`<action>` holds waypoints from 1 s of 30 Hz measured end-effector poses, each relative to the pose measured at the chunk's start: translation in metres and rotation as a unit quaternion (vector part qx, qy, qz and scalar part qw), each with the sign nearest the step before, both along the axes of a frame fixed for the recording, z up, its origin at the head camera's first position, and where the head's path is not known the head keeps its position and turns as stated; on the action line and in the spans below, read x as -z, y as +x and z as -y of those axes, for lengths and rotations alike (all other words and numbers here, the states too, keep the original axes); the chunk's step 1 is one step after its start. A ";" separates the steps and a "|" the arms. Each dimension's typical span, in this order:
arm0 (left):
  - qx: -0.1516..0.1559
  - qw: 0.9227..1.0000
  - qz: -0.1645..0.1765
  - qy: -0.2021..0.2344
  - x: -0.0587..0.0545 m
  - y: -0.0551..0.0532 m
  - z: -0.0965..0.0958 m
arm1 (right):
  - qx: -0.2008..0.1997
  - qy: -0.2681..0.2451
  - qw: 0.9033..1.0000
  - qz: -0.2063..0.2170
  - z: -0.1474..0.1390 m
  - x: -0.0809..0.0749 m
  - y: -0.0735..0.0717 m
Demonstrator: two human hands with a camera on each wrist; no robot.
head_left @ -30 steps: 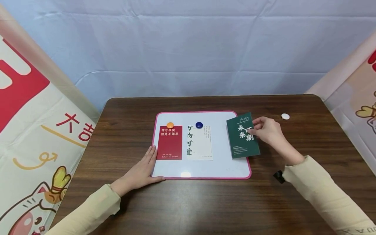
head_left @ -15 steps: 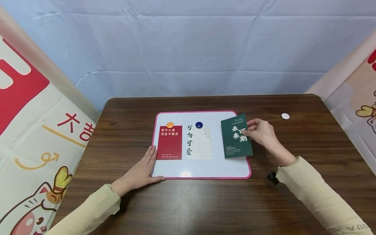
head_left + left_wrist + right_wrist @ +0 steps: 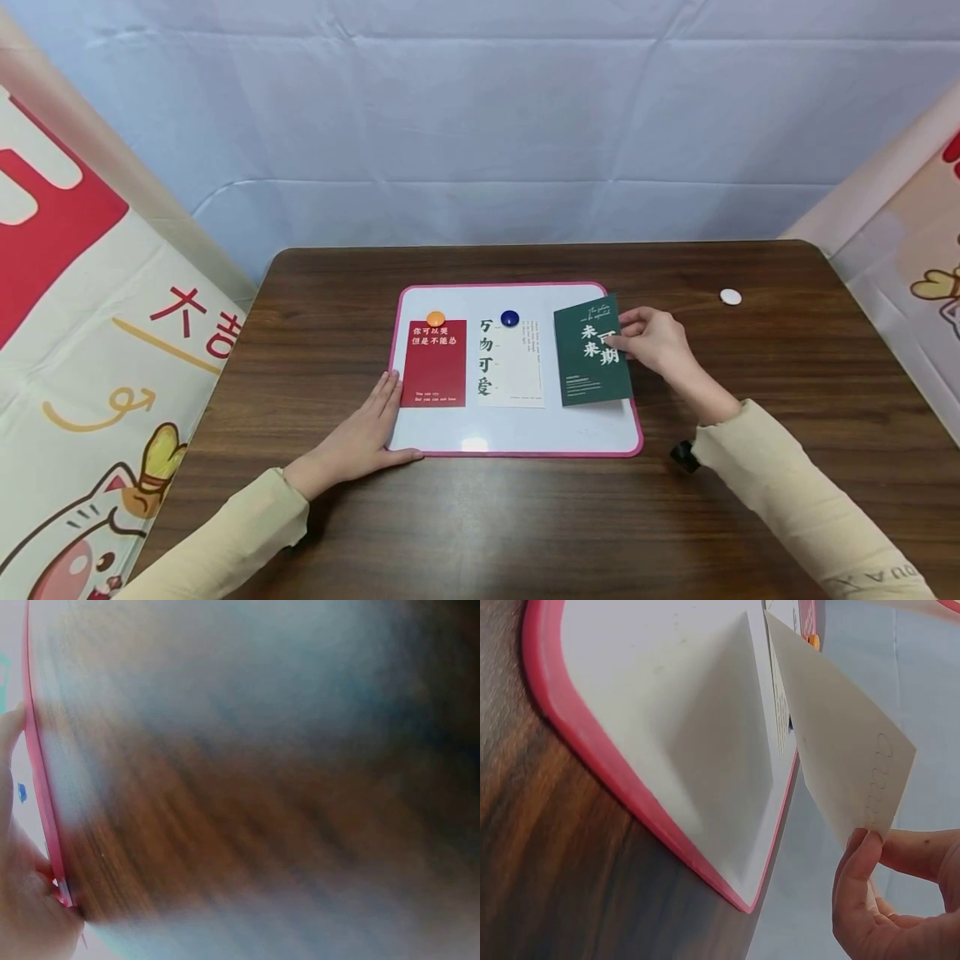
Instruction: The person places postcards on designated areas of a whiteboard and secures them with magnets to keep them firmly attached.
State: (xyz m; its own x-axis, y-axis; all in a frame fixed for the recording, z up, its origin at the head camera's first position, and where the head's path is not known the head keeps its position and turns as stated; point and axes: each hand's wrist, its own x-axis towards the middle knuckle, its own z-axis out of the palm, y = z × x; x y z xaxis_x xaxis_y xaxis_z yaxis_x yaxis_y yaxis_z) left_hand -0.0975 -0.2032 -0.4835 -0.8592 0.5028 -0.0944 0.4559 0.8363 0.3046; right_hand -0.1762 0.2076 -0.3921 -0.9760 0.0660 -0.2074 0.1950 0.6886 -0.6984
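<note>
Between thumb and fingers, my right hand (image 3: pixel 654 340) pinches the right edge of a green card (image 3: pixel 592 354) with white lettering. The card is tilted over the right part of a pink-rimmed whiteboard (image 3: pixel 517 433); its pale back (image 3: pixel 847 742) shows in the right wrist view, with that edge raised off the board. My left hand (image 3: pixel 356 437) rests at the board's lower left corner, fingers along the left rim and thumb by the bottom rim. On the board lie a red card (image 3: pixel 435 367) under an orange magnet (image 3: pixel 436 318) and a white card (image 3: pixel 517 367) under a blue magnet (image 3: pixel 510 318).
A round white magnet-like disc (image 3: pixel 731 297) lies on the dark wooden table (image 3: pixel 480 533), to the right behind my right hand. Pale cloth (image 3: pixel 480 125) hangs behind the table, and printed banners (image 3: pixel 90 333) stand at both sides.
My right hand has carried the green card leftward, from over the board's right rim to farther over its white surface. The left hand has stayed in place.
</note>
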 end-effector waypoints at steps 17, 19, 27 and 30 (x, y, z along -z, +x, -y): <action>0.003 1.000 0.003 -0.002 -0.001 -0.001 -0.001 | -0.001 0.000 1.000 0.015 0.003 0.014 -0.003; 0.004 1.000 0.002 0.000 -0.001 -0.001 -0.001 | 0.000 -0.002 1.000 0.018 0.003 0.015 -0.004; 0.006 1.000 -0.002 0.004 0.000 -0.001 0.000 | -0.003 0.000 1.000 0.023 0.001 0.020 -0.005; 0.006 1.000 -0.001 0.002 0.001 -0.001 0.000 | -0.006 0.011 1.000 0.021 0.000 0.021 -0.006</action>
